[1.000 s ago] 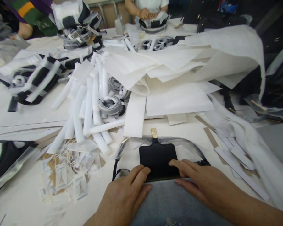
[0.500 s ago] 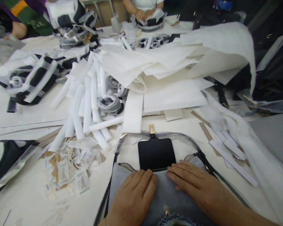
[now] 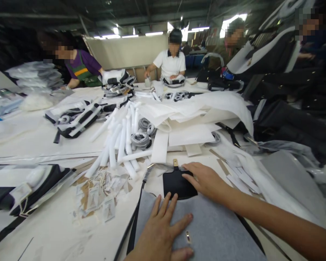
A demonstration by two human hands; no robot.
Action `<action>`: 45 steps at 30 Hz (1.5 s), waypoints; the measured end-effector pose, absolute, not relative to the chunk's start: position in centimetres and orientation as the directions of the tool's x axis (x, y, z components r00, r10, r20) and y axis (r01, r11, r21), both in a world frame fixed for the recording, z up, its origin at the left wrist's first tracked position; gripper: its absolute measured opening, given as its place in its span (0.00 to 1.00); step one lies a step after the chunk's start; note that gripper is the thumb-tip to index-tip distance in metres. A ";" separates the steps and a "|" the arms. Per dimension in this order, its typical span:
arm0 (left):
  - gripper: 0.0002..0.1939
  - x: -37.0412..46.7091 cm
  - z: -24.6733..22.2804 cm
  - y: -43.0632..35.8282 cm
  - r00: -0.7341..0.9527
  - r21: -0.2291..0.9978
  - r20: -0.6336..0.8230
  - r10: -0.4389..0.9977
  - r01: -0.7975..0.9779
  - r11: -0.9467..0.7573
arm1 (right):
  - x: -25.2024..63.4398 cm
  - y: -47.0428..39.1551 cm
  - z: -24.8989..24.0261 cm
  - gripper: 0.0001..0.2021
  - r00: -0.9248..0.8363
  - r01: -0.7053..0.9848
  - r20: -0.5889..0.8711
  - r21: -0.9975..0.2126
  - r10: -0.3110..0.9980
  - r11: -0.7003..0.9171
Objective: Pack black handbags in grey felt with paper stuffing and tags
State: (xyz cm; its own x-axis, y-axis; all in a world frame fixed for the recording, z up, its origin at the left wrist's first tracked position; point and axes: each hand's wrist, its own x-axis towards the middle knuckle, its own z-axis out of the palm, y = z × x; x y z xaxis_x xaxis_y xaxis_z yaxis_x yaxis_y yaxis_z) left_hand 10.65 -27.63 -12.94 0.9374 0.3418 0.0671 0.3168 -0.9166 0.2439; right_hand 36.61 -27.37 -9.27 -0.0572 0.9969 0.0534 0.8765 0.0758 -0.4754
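The bottom edge crops our flat grey suede-like bag [image 3: 214, 224]; our bare right hand [image 3: 210, 183] part-hides the square black leather-look flap [image 3: 176, 183].

The left grip [image 3: 159, 230] is a bare human hand, its five fingers [image 3: 172, 206] slim and tapering to rounded tips, the back broad and smooth down to the lower edge of view. The right grip [image 3: 202, 179] is also a bare hand, leading through a slender wrist [image 3: 228, 197] into a long forearm [image 3: 274, 219], smooth, bare and thickening toward the right edge. Fine surface detail is too soft to read.
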 end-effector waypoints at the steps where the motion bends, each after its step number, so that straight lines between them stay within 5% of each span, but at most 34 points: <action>1: 0.38 10.6 -12.9 -27.7 0.934 0.280 0.054 0.353 0.325 -0.903 | 36.3 -25.6 -9.1 0.17 0.012 0.882 -0.007 -0.471 1.000 -0.015; 8: 0.36 10.0 -13.3 -28.3 0.921 0.357 0.072 0.383 0.335 -0.872 | 35.5 -19.2 -10.7 0.30 0.192 0.771 -0.123 -0.595 0.974 -0.227; 16: 0.33 10.2 -12.4 -28.4 0.917 0.368 0.090 0.388 0.331 -0.869 | 34.2 -26.2 -7.5 0.09 0.213 0.617 0.106 -0.785 0.971 -0.049; 21: 0.33 10.2 -12.4 -28.7 0.905 0.308 0.192 0.380 0.312 -0.899 | 32.7 -33.2 -6.7 0.09 -0.066 0.690 0.456 -0.622 0.888 0.370; 26: 0.32 10.3 -11.8 -29.0 0.920 0.316 0.166 0.355 0.291 -0.903 | 32.5 -36.5 -7.5 0.10 -0.375 0.711 0.470 -0.408 0.799 0.573; 34: 0.28 10.2 -10.8 -28.4 0.938 0.457 0.123 0.324 0.237 -0.858 | 32.9 -38.1 -9.6 0.12 -0.502 0.723 0.394 -0.297 0.770 0.624; 41: 0.23 9.8 -11.5 -29.7 0.865 0.184 0.360 0.351 0.303 -0.935 | 33.1 -39.6 -11.4 0.13 -0.454 0.670 0.437 -0.407 0.776 0.621; 45: 0.12 8.9 -10.5 -30.2 0.859 0.094 0.453 0.239 0.220 -0.971 | 33.1 -39.7 -11.9 0.13 -0.438 0.645 0.458 -0.439 0.774 0.625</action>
State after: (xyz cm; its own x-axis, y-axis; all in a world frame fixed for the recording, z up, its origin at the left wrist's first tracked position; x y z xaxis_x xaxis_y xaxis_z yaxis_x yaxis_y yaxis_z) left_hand 8.90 -30.23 -10.48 0.8590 0.2390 0.4527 0.2203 -0.9709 0.0944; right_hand 33.13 -39.72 -11.88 -0.4381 0.7736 0.4578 0.6450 0.6252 -0.4393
